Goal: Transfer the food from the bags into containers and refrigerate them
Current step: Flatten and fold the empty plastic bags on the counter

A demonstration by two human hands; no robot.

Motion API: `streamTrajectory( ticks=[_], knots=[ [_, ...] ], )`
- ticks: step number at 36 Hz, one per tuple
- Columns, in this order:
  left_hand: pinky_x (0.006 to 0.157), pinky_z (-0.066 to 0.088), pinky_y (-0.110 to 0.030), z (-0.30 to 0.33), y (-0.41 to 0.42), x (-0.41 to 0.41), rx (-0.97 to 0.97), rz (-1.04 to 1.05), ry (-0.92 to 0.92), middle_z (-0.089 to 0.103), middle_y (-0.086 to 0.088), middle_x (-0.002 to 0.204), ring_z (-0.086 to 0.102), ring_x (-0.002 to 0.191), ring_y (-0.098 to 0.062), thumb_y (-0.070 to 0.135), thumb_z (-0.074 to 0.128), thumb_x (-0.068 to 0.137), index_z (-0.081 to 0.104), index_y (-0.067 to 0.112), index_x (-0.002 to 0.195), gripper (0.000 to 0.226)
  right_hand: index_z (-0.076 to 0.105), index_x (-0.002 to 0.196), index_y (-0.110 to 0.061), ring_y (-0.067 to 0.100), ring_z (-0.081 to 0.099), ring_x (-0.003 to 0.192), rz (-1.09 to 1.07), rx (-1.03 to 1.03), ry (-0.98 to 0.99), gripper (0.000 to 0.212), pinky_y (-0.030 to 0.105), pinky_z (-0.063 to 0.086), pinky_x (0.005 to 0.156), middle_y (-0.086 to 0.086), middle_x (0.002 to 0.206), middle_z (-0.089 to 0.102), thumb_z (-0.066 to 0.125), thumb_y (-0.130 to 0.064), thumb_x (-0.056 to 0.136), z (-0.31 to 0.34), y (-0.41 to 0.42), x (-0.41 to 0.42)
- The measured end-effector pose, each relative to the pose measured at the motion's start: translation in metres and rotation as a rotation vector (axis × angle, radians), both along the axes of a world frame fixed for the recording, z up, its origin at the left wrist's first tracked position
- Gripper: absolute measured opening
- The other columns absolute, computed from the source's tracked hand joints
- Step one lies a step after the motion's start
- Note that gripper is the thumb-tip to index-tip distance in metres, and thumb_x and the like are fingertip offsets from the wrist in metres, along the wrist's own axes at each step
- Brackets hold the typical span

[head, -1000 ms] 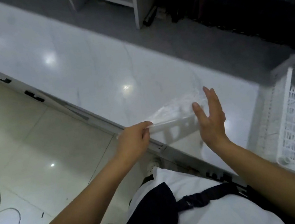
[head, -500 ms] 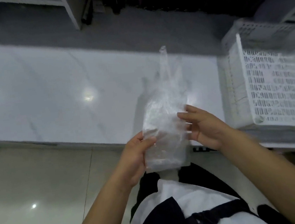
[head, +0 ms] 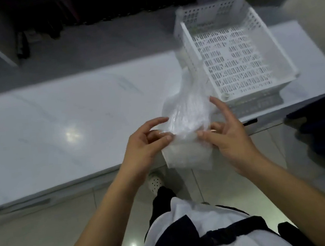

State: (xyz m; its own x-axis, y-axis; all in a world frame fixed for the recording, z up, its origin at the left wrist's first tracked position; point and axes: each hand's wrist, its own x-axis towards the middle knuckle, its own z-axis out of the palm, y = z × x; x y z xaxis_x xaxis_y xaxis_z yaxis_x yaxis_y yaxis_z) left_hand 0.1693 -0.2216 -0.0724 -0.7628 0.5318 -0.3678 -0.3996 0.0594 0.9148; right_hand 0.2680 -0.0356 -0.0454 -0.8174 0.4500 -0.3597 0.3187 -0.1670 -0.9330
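Here, a long white counter (head: 60, 118) with a glossy, faintly veined top is seen running across the view, and reflections of ceiling lights are shown on it. Beyond it, a grey floor and the dark underside of shelving are visible, though little detail can be made out there. Glossy pale floor tiles (head: 39, 238) are seen on the near side of the counter.

At the right end of the counter, a white perforated plastic basket (head: 237, 57) is set on the surface, its slotted walls and base in plain sight; nothing can be made out inside it. A dark shape at the far right edge is too blurred to be identified.

A white top with dark straps (head: 206, 233) is worn by the person, and one pale perforated shoe (head: 155, 182) is seen on the tiles below.

A clear, crinkled plastic bag (head: 188, 128) is held up over the counter's near edge, just in front of the basket. Its upper part is gathered and narrowed, while its lower part hangs flat and pale. No contents can be told.

The bag's left side is pinched by the left hand (head: 146, 145) between thumb and curled fingers, with the forefinger extended above. Its right side is pinched by the right hand (head: 227, 133) between thumb and a bent finger, the forefinger being raised against the film.
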Motion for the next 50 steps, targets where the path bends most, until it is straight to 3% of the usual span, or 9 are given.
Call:
streamTrajectory(
  ticks=[7,13,17,23,27,31,38,43,50],
  knots=[
    [0.076,0.058,-0.021,0.021,0.031,0.059,-0.181,-0.045,0.373,0.072,0.012,0.095,0.072,0.087,-0.012,0.015,0.081,0.083,0.073,0.040,0.112,0.039,0.061,0.130,-0.033,0.025,0.067,0.101,0.061,0.193,0.131,0.059,0.032,0.056,0.093,0.021,0.109,0.065,0.072,0.005,0.085,0.019,0.029,0.070],
    [0.091,0.056,-0.031,0.034,0.071,0.122,-0.303,-0.214,0.648,0.072,0.017,0.100,0.067,0.098,-0.003,0.023,0.081,0.083,0.073,0.033,0.114,0.034,0.065,0.129,-0.023,0.004,0.061,0.103,0.075,0.411,-0.009,0.053,0.015,0.049,0.091,-0.007,0.115,0.064,0.081,-0.008,0.081,0.009,0.054,0.149],
    [0.081,0.054,-0.027,0.033,0.097,0.163,-0.357,-0.324,0.848,0.065,0.015,0.096,0.063,0.090,-0.002,0.021,0.080,0.085,0.076,0.027,0.105,0.021,0.077,0.100,-0.013,0.019,0.056,0.090,0.011,0.686,-0.054,0.018,0.027,0.045,0.076,0.000,0.090,0.057,0.078,-0.007,0.083,-0.006,0.070,0.201],
    [0.089,0.047,-0.032,0.027,0.141,0.210,-0.399,-0.447,0.973,0.055,0.008,0.107,0.054,0.107,-0.018,0.041,0.074,0.081,0.073,0.036,0.086,0.008,0.076,0.090,-0.007,0.016,0.052,0.119,-0.022,0.769,-0.084,0.006,0.028,0.039,0.099,0.004,0.120,0.066,0.076,-0.012,0.086,-0.021,0.116,0.273],
    [0.093,0.049,-0.022,0.026,0.179,0.224,-0.185,-0.584,0.680,0.066,0.017,0.116,0.061,0.115,-0.005,0.042,0.081,0.078,0.070,0.042,0.078,0.011,0.078,0.091,-0.014,0.009,0.069,0.098,-0.105,0.398,0.005,0.006,0.028,0.055,0.087,-0.007,0.093,0.076,0.073,-0.017,0.090,-0.019,0.150,0.317],
    [0.078,0.058,-0.029,0.022,0.223,0.235,0.061,-0.826,0.236,0.073,0.001,0.101,0.071,0.092,-0.016,0.012,0.088,0.073,0.073,0.025,0.096,0.030,0.078,0.097,-0.012,0.013,0.074,0.086,-0.240,0.125,0.113,0.012,0.020,0.056,0.074,0.001,0.090,0.078,0.073,-0.007,0.088,-0.019,0.183,0.351],
    [0.075,0.057,-0.028,-0.005,0.308,0.258,-0.074,-0.978,0.176,0.076,-0.010,0.100,0.074,0.091,-0.024,-0.003,0.077,0.081,0.069,0.003,0.108,0.029,0.080,0.089,-0.022,0.019,0.072,0.072,-0.470,-0.115,0.082,0.012,0.030,0.057,0.059,0.003,0.085,0.077,0.074,-0.012,0.087,-0.048,0.241,0.388],
    [0.061,0.053,-0.025,-0.030,0.392,0.274,-0.136,-0.912,0.208,0.072,0.002,0.081,0.069,0.074,-0.013,-0.001,0.074,0.083,0.072,0.026,0.079,0.028,0.077,0.106,-0.020,0.024,0.075,0.087,-0.456,-0.220,-0.065,0.042,0.036,0.060,0.065,0.007,0.101,0.078,0.088,-0.030,0.067,-0.067,0.289,0.407],
    [0.076,0.058,-0.056,-0.052,0.510,0.284,-0.189,-0.866,0.151,0.068,-0.031,0.105,0.070,0.091,-0.043,0.000,0.072,0.088,0.064,-0.007,0.108,0.023,0.076,0.086,-0.003,0.027,0.070,0.074,-0.693,0.037,-0.332,0.005,0.053,0.060,0.070,0.022,0.087,0.073,0.075,-0.008,0.084,-0.079,0.374,0.401]
  ],
)
